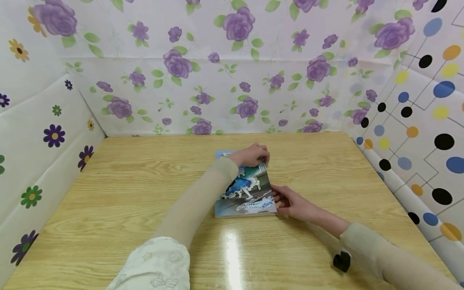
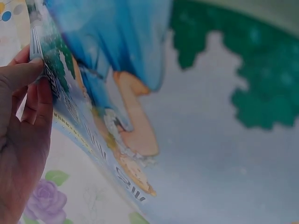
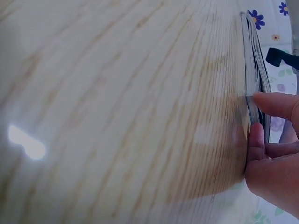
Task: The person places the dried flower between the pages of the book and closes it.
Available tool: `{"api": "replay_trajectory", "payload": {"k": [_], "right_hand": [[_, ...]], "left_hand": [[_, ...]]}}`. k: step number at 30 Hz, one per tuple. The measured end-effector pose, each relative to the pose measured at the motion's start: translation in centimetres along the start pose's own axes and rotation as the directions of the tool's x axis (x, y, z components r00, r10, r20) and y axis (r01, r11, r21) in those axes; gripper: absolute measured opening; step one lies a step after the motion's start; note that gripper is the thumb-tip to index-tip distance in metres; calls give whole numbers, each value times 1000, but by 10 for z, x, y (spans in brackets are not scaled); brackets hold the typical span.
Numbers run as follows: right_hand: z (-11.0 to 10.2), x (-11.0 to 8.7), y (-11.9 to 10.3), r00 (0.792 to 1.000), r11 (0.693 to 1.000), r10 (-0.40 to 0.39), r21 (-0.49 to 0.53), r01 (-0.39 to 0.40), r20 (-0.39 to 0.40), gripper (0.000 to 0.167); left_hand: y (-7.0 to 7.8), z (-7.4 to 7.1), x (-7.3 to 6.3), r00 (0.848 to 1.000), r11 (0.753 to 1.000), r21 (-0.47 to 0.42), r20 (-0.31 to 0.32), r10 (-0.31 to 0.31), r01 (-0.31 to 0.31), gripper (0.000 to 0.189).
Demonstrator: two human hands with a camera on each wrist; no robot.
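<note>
A book (image 1: 250,201) with a blue-and-grey illustrated cover lies on the wooden table. My left hand (image 1: 251,155) reaches across it to its far right part. In the left wrist view, thumb and fingers of the left hand (image 2: 23,121) pinch the edge of the cover (image 2: 135,112), which bends. At the near right side, my right hand (image 1: 295,205) holds the book's edge with curled fingers. The right wrist view shows the page edges (image 3: 254,60) slightly fanned apart, with the right hand (image 3: 278,163) gripping them low down; part of this hand is cut off.
The wood-grain table (image 1: 145,173) is bounded by a purple-flowered back sheet (image 1: 217,92), a flowered left sheet (image 1: 47,169) and a dotted right sheet (image 1: 427,161). A small black piece (image 1: 342,262) shows beside the right forearm.
</note>
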State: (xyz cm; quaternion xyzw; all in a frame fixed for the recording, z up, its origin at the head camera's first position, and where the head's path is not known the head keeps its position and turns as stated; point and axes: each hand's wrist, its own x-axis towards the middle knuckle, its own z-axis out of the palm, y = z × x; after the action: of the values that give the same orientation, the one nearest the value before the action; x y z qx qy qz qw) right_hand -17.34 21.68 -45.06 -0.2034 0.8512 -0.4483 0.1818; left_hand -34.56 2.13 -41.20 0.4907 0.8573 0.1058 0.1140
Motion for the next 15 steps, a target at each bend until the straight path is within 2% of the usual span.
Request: {"api": "replay_trajectory", "payload": {"k": [5, 12, 15], "right_hand": [[0, -1, 1, 1000, 1000, 5, -5, -5, -1, 76], [1, 0, 3, 999, 999, 36, 16, -36, -13, 74], [1, 0, 2, 999, 999, 43, 13, -43, -19, 73]], "left_hand": [[-4, 3, 0, 1000, 999, -35, 0, -12, 12, 23], [-10, 6, -2, 997, 993, -88, -23, -79, 76, 19], [-9, 5, -3, 996, 990, -115, -21, -85, 82, 19]]}}
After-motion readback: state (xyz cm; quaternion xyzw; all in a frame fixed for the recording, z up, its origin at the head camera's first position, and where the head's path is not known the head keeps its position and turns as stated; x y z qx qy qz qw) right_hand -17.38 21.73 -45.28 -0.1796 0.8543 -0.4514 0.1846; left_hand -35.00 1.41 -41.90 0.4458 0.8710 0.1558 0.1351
